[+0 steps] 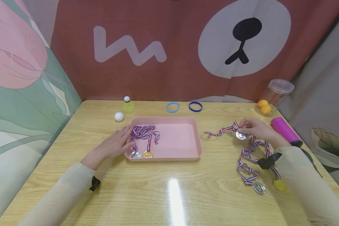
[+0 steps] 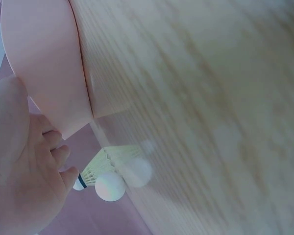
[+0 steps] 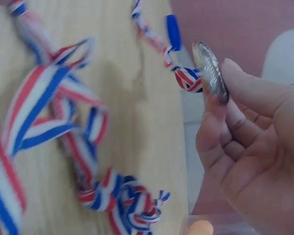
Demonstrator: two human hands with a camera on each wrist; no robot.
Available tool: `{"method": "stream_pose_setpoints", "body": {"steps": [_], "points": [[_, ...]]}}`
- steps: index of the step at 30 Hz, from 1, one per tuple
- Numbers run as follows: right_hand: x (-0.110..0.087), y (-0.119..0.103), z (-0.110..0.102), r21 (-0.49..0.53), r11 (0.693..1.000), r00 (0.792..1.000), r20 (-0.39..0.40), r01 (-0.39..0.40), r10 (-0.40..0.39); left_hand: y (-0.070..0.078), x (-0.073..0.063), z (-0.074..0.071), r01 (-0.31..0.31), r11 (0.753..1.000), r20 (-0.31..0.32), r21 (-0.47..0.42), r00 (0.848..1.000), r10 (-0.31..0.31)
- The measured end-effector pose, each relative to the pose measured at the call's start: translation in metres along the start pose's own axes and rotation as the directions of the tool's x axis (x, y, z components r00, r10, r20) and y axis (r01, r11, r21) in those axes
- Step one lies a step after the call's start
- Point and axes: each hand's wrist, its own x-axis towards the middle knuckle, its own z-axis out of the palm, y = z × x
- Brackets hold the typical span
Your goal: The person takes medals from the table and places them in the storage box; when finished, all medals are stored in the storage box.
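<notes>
My right hand (image 1: 255, 128) pinches a silver medal (image 3: 210, 71) between thumb and forefinger, its knotted red, white and blue ribbon (image 1: 221, 131) trailing left. At the left end of the pink tray (image 1: 183, 159), my left hand (image 1: 117, 142) rests against the rim with its fingers extended. Inside the tray's left part lie a silver medal (image 1: 136, 154) and a gold medal (image 1: 147, 154), ribbons bunched behind them. Below my right hand, another silver medal (image 1: 259, 188) and a gold medal (image 1: 280, 185) lie on the table with tangled ribbons.
Behind the tray are a yellow shuttlecock (image 1: 129, 106), a white ball (image 1: 119, 116), a light blue wristband (image 1: 173, 107) and a dark blue wristband (image 1: 196, 106). At the right stand a clear jar (image 1: 277, 92) holding orange balls (image 1: 266, 109) and a magenta cylinder (image 1: 286, 130).
</notes>
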Motion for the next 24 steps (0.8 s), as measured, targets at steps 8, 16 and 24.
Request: {"method": "stream_pose_setpoints", "body": {"steps": [8,16,24], "points": [[-0.008,-0.019,-0.017,0.180,0.983,0.993,-0.117,0.027,-0.005,0.001,0.001,0.000,-0.003,1.000,-0.005,-0.004,1.000,0.003],[-0.013,-0.051,-0.031,0.278,0.958,0.965,-0.261,0.075,0.001,0.003,0.001,-0.001,0.002,1.000,0.003,-0.006,1.000,-0.001],[-0.013,-0.085,-0.035,0.354,0.927,0.955,-0.296,0.126,-0.017,0.002,0.000,-0.001,0.021,1.000,0.010,-0.014,1.000,-0.020]]}}
